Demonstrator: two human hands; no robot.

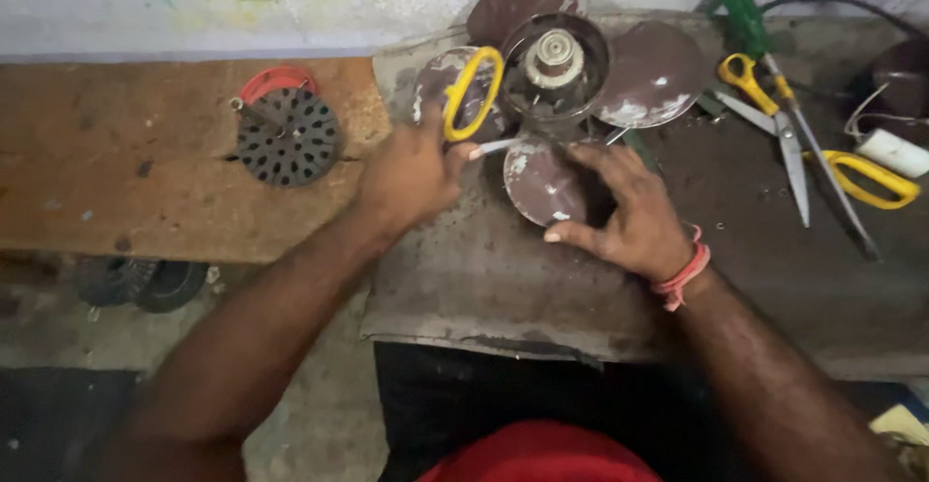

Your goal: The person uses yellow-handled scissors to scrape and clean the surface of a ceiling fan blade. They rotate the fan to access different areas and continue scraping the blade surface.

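A: Nearest item?
B: Fan (552, 85) on the grey worktop (484, 279); brown blades, thin, stiff, dusty. Right hand (629, 216), grip spread flat on the near blade (542, 184).
A: Left hand (411, 172)?
B: Grip pinching scissors (474, 95), yellow loops. Likely light; hold the fan by its metal hub.
A: Farther?
B: Perforated black disc (287, 136); more scissors (803, 153).

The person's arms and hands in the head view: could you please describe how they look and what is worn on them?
Both forearms are bare, with no sleeves and no gloves. The left hand wears nothing that shows. The right hand has a pink-orange thread band wound round its wrist, with a loose end hanging off. No rings or watch are visible. A red garment shows at the bottom edge.
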